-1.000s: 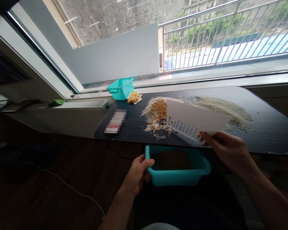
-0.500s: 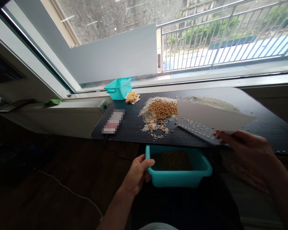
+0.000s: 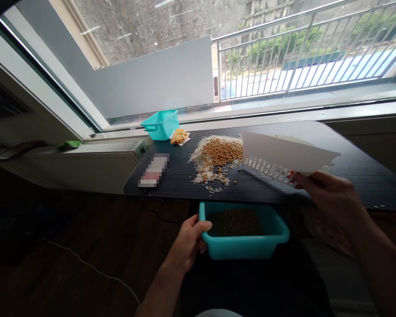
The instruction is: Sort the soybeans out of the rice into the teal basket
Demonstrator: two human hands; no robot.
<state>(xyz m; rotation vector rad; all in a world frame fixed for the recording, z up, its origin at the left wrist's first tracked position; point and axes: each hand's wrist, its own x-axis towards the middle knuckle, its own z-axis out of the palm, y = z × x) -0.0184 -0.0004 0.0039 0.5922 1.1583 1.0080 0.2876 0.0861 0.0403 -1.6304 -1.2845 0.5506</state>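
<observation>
My left hand (image 3: 188, 241) is closed on the left rim of a teal plastic tub (image 3: 247, 247), which sits below the table's front edge. Small dark round beans (image 3: 239, 222) lie inside it. In my right hand (image 3: 330, 191), pinched at its lower right corner, is a stiff white card (image 3: 284, 154) with a row of slots along its lower edge. The card is tilted above the table, just right of a heap of tan soybeans (image 3: 221, 152) mixed with white rice-like grains (image 3: 201, 157). Part of another pale grain pile (image 3: 293, 138) shows behind the card.
A second teal tub (image 3: 162, 125) stands at the back left of the dark table (image 3: 171, 187), beside a crumpled yellowish thing (image 3: 179, 136) on white paper. A blurred-out flat object (image 3: 154, 170) with a cable lies near the left edge. Behind runs a window with a sill.
My right hand has moved the card slightly left and away from me, so it covers more of the pale pile behind. My left hand keeps its hold on the tub.
</observation>
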